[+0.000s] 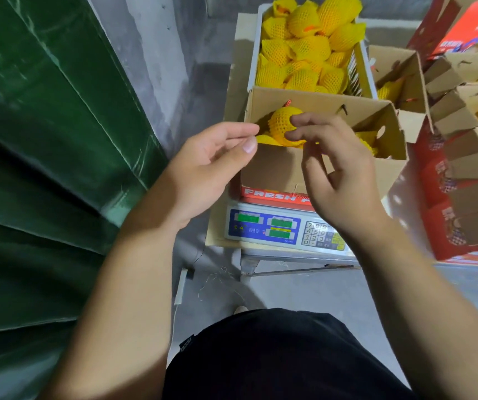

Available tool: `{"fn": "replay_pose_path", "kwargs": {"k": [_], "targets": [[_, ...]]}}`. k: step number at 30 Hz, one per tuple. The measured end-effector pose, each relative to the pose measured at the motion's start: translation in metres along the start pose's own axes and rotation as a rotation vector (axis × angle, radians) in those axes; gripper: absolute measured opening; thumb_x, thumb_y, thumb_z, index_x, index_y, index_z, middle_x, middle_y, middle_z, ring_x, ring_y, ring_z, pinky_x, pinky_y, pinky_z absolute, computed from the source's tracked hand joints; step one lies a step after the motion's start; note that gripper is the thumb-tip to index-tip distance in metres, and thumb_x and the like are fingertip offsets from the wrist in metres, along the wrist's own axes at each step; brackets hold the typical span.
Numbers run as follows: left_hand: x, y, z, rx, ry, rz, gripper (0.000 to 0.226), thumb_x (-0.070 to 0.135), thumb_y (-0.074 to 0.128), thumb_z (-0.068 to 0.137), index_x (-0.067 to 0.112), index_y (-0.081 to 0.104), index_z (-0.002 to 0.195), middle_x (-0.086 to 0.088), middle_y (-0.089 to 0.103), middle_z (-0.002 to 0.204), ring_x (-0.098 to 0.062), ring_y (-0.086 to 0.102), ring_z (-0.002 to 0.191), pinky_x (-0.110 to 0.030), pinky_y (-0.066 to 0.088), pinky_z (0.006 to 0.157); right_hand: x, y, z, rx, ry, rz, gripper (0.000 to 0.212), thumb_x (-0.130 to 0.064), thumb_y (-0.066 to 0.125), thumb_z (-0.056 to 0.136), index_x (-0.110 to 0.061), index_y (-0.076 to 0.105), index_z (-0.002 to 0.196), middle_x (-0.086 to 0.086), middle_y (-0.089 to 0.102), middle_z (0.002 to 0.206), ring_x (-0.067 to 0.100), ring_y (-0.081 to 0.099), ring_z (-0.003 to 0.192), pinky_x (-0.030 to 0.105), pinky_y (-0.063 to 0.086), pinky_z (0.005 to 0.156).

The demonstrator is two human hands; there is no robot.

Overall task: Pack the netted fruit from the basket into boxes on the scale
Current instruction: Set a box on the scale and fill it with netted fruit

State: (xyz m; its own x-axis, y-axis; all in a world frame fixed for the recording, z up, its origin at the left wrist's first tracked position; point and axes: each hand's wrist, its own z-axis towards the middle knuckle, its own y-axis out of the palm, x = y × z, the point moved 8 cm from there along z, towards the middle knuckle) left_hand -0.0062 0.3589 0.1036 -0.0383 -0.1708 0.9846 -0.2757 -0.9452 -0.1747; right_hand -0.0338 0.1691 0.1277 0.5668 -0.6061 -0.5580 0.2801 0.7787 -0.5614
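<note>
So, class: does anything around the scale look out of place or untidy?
Only slightly: loose thin strands lie tangled on the floor beside the scale. The box sits squarely on it; nothing looks spilled.

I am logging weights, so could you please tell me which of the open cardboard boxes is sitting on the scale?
The box directly under both hands, with "FRESH" on its red front edge, rests on the scale. The others stand off to the right.
</note>
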Motion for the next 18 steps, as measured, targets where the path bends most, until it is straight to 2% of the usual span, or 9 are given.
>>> {"fn": "replay_pose_path", "kwargs": {"k": [4,9,13,18], "targets": [[0.004,0.001,-0.001,-0.073,0.037,-0.032,0.033,0.043,0.065,0.096,0.040,0.067,0.129,0.014,0.073,0.128,-0.005,0.068,0.119,-0.019,0.052,0.097,-0.007,0.001,0.000,0.030,-0.015,0.006,0.031,0.009,0.050,0.092,-0.002,0.071,0.112,0.010,0.066,0.127,0.024,0.061,0.125,0.050,0.051,0.099],[0.005,0.014,0.005,-0.160,0.038,-0.058,0.036,0.053,0.067,0.091,0.049,0.069,0.127,0.010,0.073,0.126,-0.011,0.069,0.120,-0.021,0.055,0.093,-0.008,0.001,0.001,0.035,0.006,-0.004,0.030,0.007,0.053,0.093,-0.004,0.070,0.115,0.005,0.070,0.123,0.021,0.064,0.121,0.050,0.051,0.100],[0.006,0.022,0.016,-0.177,0.049,-0.060,0.036,0.051,0.067,0.093,0.047,0.069,0.128,0.010,0.072,0.127,-0.012,0.069,0.120,-0.025,0.056,0.096,-0.002,0.000,0.002,0.015,0.016,0.007,0.033,0.004,0.054,0.094,-0.010,0.068,0.121,-0.004,0.068,0.124,0.018,0.063,0.120,0.049,0.051,0.100],[0.012,0.027,0.040,-0.138,0.083,-0.030,0.029,0.040,0.065,0.098,0.046,0.068,0.126,0.017,0.073,0.127,-0.010,0.069,0.119,-0.030,0.052,0.104,0.016,-0.001,0.009,-0.005,0.053,0.062,0.036,0.003,0.056,0.094,-0.011,0.068,0.125,-0.003,0.068,0.127,0.018,0.062,0.124,0.049,0.050,0.102]]}}
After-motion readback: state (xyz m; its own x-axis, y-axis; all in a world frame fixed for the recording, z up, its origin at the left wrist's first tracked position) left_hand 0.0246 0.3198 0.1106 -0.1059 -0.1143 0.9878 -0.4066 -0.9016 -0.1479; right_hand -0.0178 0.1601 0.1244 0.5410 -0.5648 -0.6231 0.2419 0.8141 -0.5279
